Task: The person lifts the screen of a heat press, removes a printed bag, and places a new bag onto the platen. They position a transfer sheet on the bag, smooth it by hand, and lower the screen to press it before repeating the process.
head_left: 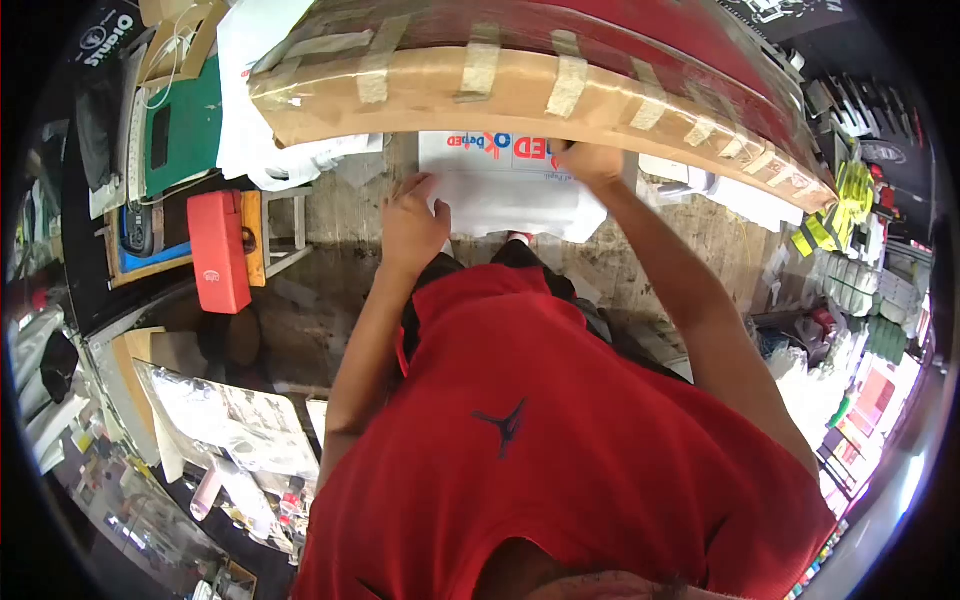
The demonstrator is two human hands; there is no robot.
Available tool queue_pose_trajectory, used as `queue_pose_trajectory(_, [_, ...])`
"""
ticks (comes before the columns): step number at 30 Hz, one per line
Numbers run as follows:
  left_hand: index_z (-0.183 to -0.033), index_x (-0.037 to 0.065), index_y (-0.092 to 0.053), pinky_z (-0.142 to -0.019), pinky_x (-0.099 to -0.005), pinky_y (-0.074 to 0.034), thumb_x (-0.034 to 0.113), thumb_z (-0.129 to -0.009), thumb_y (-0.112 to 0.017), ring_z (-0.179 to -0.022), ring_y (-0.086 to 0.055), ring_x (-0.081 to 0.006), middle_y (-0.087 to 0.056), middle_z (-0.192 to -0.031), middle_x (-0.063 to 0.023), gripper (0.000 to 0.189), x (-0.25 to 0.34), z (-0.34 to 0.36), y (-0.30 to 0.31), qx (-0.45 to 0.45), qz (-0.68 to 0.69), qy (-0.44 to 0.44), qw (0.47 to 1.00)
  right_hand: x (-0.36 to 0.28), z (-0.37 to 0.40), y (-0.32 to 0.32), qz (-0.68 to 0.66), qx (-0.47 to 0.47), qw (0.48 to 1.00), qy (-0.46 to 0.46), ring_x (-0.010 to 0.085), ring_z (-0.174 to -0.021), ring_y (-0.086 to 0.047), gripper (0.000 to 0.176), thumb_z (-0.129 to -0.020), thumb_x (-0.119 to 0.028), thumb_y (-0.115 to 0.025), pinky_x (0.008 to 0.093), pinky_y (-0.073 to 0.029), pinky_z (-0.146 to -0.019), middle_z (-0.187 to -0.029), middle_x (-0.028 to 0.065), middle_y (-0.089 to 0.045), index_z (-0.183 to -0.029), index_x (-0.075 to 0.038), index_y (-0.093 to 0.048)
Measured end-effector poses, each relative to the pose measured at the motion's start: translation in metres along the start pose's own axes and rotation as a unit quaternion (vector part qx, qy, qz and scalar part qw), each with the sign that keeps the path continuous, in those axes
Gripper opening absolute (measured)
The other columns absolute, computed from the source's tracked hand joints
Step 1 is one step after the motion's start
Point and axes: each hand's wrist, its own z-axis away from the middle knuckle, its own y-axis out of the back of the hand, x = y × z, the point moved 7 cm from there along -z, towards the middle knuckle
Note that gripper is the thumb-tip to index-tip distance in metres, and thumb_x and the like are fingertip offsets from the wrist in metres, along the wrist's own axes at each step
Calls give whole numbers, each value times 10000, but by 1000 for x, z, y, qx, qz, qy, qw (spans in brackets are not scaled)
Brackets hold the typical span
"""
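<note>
A white printed sheet (pixel 500 200) with red and blue lettering hangs or lies in front of my body, below the edge of a taped box-like board. My left hand (pixel 412 228) is at the sheet's left edge, its thumb and fingers apart. Over the sheet's right part is my right hand (pixel 597 165), its fingers closed. A small dark thing shows at its fingertips, too little of it to name. Part of the sheet's far side is hidden under the board.
A long brown taped board edge (pixel 420 85) with a red top spans the far side. A red box (pixel 218 250) stands at left near a green board (pixel 190 135). White papers (pixel 720 200) lie at right, with yellow-green material (pixel 850 205) beyond. Wooden flooring (pixel 340 210) shows below.
</note>
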Motion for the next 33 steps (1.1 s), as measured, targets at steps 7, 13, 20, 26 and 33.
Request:
queue_pose_trajectory(7, [-1094,-29,-712,-938,-423,-526,31,-816,-582,-1042,-666,-391,-712,-1120,-213,314,-16,0,11,-11,87,129,988,-157,-45,-78,-136,-154,979,12,287,-786,-680,170,-782,-299,-645,513,-538,-730,-911,82,-709,-887,-195,-729])
queue_pose_trajectory(13, [-1087,-35,-712,-888,-418,-536,64,-832,-596,-963,-687,-360,-718,-1051,-218,297,-18,-14,12,-20,60,100,993,-91,-14,-19,-143,12,990,5,299,-744,-681,75,-756,-239,-675,441,-556,-643,-810,69,-693,-754,-165,-690])
queue_pose_trajectory(20, [-1107,-7,-716,-849,-381,-535,107,-845,-667,-913,-682,-285,-713,-1014,-170,290,-17,-14,12,1,88,113,990,16,6,37,-46,19,999,-6,313,-713,-670,85,-713,-179,-723,453,-554,-659,-786,79,-684,-792,-150,-706])
queue_pose_trajectory(26, [-1105,5,-718,-797,-378,-529,95,-828,-706,-846,-640,-277,-679,-1017,-158,292,-12,14,5,26,98,108,989,-33,-35,-1,-118,6,992,50,297,-643,-655,33,-762,-146,-677,411,-553,-595,-725,87,-668,-778,-124,-659])
queue_pose_trajectory(33, [-1209,-18,-665,-757,-378,-535,48,-825,-674,-808,-645,-255,-666,-1028,-176,390,-7,23,-8,-1,83,107,991,-179,-80,-71,-199,13,976,88,307,-851,-650,89,-739,-245,-665,461,-533,-726,-875,112,-640,-745,-156,-652])
